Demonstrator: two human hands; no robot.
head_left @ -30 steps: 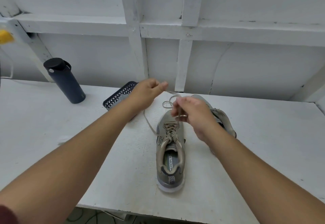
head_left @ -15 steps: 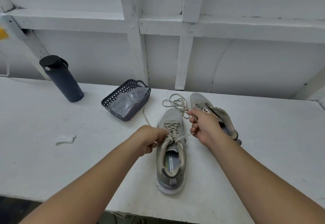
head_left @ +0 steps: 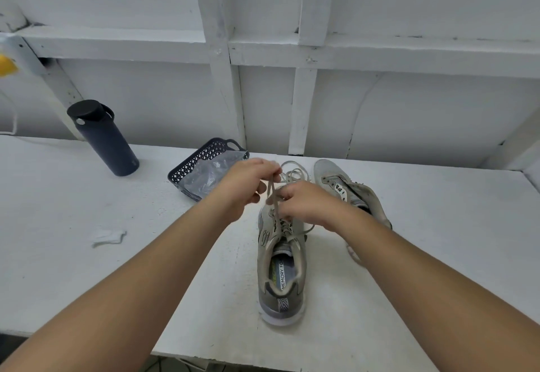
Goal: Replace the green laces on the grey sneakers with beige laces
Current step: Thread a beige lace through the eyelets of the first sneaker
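Left hand point(head_left: 244, 186) and right hand point(head_left: 304, 202) each pinch beige lace point(head_left: 273, 193) above near sneaker point(head_left: 280, 269).

White painted table point(head_left: 73, 211), scuffed, front edge near bottom of view w/ dark floor point(head_left: 11, 342) showing below at left. Behind it, white wall point(head_left: 409, 114) w/ horizontal ledge point(head_left: 117, 41) & two upright posts point(head_left: 304, 108), paint chipped in spots; diagonal brace point(head_left: 62, 91) at left. Even, soft light, faint shadows.
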